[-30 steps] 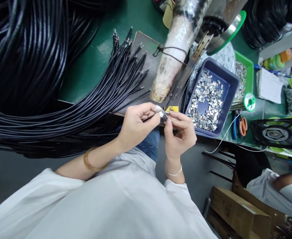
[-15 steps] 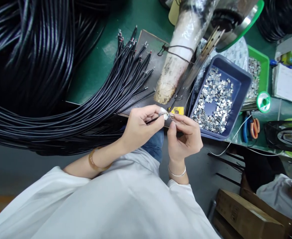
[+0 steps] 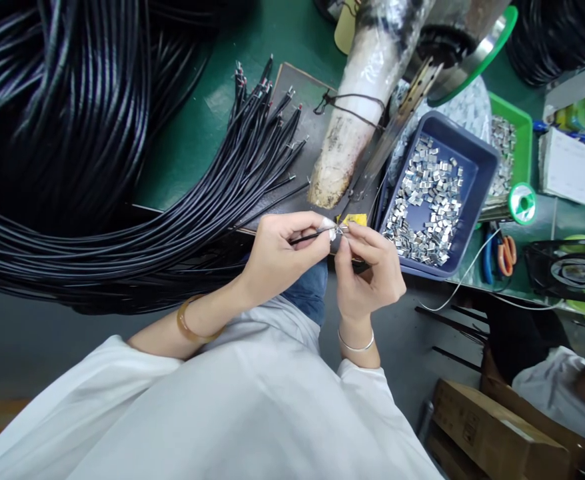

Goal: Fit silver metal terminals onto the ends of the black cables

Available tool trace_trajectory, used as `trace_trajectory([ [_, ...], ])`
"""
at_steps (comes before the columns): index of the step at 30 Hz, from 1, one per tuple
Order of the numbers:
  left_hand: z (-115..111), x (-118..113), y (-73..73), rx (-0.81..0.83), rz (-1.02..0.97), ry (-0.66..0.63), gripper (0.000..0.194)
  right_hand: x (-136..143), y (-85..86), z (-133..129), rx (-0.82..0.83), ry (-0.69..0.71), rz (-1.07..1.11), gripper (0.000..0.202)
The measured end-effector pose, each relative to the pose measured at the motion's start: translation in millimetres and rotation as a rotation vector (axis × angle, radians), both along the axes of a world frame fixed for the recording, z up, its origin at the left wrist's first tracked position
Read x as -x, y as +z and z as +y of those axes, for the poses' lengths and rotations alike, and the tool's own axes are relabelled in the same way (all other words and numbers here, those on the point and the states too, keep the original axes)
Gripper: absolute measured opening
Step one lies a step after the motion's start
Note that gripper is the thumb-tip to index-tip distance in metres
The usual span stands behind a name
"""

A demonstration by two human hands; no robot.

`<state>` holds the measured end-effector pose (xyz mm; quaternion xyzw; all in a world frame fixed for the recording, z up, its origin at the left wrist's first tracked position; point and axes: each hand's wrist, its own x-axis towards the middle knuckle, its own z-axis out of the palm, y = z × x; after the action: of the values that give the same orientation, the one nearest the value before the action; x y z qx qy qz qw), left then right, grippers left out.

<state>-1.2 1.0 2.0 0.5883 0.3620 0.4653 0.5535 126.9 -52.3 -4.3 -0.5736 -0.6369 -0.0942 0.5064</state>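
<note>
While a heavy coil [image 3: 62,100] of black cable fills the far left, a sheaf of black cables [image 3: 212,207] curves in below it, stripped ends fanned up across the green table [image 3: 185,137] and a grey board [image 3: 315,137]. Next comes the left hand [image 3: 283,250], thumb and forefinger closed on a single black cable [image 3: 308,237], white coverings [image 3: 329,225] on their tips. That cable lies between the two hands near the table's front edge, just below a yellow label [image 3: 356,219], its end toward the right. More of its length shows in the left grip than half a second ago. The right hand [image 3: 370,267] has drawn its thumb up closer to the forefinger, pinching at the pale strands [image 3: 341,230]; which of them it holds is too small to tell. Both hands now meet at the cable's end, so the work seems centred on those strands. Farther right, the blue tray [image 3: 487,160] of small metal pieces [image 3: 440,220] and the pliers [image 3: 507,257] lie untouched.
</note>
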Motion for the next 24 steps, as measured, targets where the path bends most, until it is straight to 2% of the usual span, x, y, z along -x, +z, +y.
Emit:
trace_trajectory([
  [5, 4, -1, -0.5, -0.129, 0.007, 0.071, 0.007, 1, 3.0, 4, -0.009, 0.016, 0.020, 0.023],
  [8, 6, 1, 0.4, -0.201, 0.025, 0.067, 0.008, 4, 3.2, 4, -0.013, 0.019, 0.041, 0.024],
  [20, 2, 2, -4.1, -0.030, 0.045, -0.015, 0.010, 1, -2.6, 1, 0.031, -0.029, -0.026, 0.015],
  [24, 0, 5, 0.2, 0.030, 0.083, -0.078, 0.012, -7, -2.1, -5, 0.074, 0.012, 0.086, 0.013],
])
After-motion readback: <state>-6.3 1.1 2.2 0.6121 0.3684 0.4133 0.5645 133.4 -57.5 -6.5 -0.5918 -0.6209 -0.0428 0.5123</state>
